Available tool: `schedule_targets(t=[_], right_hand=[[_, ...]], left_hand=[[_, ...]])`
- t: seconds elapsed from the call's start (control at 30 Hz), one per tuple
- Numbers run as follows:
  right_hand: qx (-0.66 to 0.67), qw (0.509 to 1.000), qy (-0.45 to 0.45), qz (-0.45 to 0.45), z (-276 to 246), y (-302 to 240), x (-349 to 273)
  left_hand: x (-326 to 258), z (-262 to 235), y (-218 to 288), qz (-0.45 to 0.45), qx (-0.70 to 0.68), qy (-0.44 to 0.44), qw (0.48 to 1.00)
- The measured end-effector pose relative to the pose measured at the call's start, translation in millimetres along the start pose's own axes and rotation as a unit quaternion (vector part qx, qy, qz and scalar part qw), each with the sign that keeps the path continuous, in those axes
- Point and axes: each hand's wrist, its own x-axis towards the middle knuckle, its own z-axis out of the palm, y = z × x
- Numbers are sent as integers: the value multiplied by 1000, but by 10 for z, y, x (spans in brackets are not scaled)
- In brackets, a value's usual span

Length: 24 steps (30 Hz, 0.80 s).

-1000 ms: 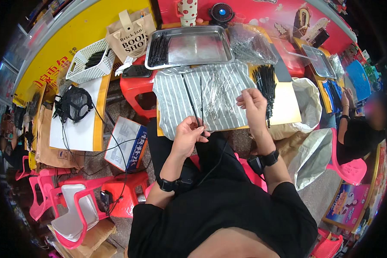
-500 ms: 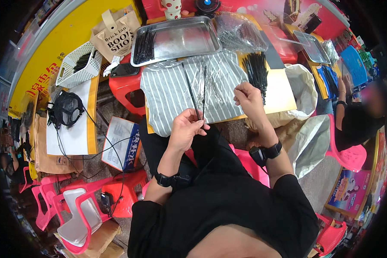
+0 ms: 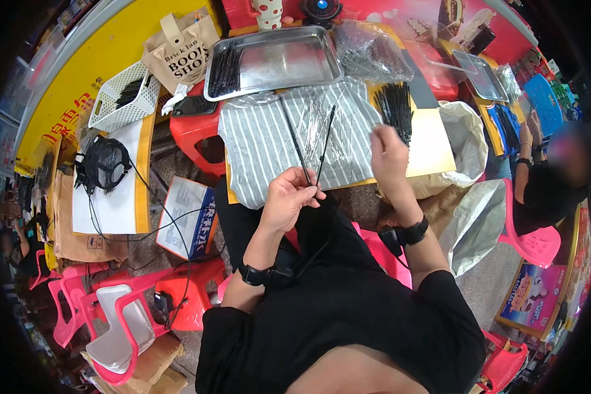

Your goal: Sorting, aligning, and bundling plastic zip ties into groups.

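My left hand (image 3: 290, 197) is closed in a pinch around the lower ends of two thin black sticks (image 3: 324, 148), which fan apart upward in a V over a grey-and-white striped cloth (image 3: 253, 148). Clear, shiny thin strands (image 3: 314, 125) lie on that cloth behind the sticks. Off to the right, my right hand (image 3: 389, 156) hovers at the cloth's right edge with its fingers curled in, just in front of a bundle of black sticks (image 3: 394, 108). Slight blur hides whether anything is between those fingers.
A metal tray (image 3: 276, 64) holding more black sticks stands behind the cloth, beside a clear plastic bag (image 3: 374, 56). At left are a white basket (image 3: 126, 108), a phone (image 3: 194, 105) and a black strapped object (image 3: 103, 163). Another person (image 3: 551, 171) sits at the far right.
My right hand has moved slightly right and up, closer to the black stick bundle. The right-hand stick in my left hand now leans farther right, widening the V.
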Motion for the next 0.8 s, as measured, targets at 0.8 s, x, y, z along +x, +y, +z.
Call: schedule_targets(t=[0.8], right_hand=[[572, 703, -163, 390, 194, -472, -214]], left_hand=[[-78, 123, 109, 9, 40, -77, 996]])
